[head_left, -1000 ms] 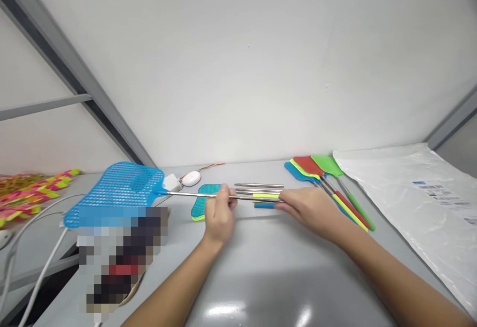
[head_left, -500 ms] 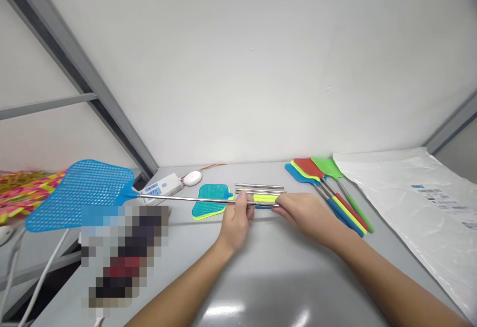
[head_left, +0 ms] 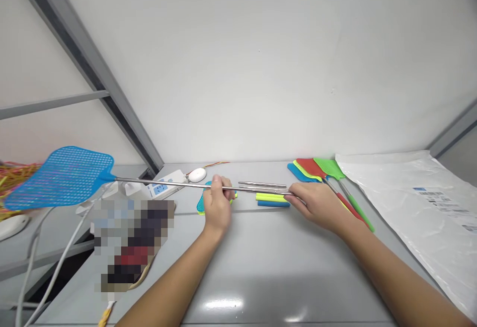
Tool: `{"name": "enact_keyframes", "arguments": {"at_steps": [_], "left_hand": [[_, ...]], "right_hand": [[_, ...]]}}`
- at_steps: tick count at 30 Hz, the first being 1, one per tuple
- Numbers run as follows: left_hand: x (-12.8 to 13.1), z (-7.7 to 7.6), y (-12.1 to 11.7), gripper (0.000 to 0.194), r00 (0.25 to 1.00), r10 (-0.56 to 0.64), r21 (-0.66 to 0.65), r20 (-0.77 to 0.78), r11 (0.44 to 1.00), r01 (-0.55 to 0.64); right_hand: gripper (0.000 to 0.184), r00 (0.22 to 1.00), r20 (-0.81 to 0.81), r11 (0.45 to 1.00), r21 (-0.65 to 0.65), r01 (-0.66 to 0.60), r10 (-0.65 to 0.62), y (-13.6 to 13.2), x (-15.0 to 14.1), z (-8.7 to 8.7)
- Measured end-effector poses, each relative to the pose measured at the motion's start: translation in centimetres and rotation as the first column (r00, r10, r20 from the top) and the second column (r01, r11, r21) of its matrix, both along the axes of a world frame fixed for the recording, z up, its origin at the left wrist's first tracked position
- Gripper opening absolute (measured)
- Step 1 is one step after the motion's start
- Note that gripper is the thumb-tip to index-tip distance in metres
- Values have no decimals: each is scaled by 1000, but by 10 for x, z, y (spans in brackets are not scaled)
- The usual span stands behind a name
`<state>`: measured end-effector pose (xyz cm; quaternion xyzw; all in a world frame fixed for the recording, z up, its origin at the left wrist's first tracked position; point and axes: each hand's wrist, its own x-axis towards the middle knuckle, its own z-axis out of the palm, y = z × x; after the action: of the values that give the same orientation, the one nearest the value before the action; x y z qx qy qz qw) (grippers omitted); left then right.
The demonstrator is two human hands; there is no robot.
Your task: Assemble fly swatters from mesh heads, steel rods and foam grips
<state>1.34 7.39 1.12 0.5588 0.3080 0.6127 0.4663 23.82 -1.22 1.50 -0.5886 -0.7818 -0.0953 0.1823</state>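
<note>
A blue fly swatter [head_left: 65,178] with a thin metal rod is held level above the table, its mesh head out to the left. My left hand [head_left: 217,205] is closed round the middle of the rod. The rod's right end is pinched in the fingers of my right hand [head_left: 315,203]. Below it, on the table, lie loose metal rods [head_left: 262,185], yellow grip tubes [head_left: 271,197] and a blue grip tube [head_left: 274,204]. Partly behind my left hand rests a teal swatter head [head_left: 201,203] with a yellow one under it.
Swatters with red [head_left: 310,167], green [head_left: 330,167] and other coloured heads lie at the right, beside a white plastic bag [head_left: 402,188]. A power strip [head_left: 167,184] and a white plug [head_left: 197,174] sit at the back left. A blurred-out object [head_left: 137,247] lies at the front left.
The blue swatter's head has shifted left and up. My hands are farther apart: the left has slid left along the rod, the right has moved slightly right. More rod shows between them.
</note>
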Motion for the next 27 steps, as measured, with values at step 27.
{"name": "enact_keyframes", "arguments": {"at_steps": [27], "left_hand": [[-1,-5,-6,47,982,-85,88,-171,991,101]], "right_hand": [[36,998,60,989,147,-28,19,1,-6,-7]]}}
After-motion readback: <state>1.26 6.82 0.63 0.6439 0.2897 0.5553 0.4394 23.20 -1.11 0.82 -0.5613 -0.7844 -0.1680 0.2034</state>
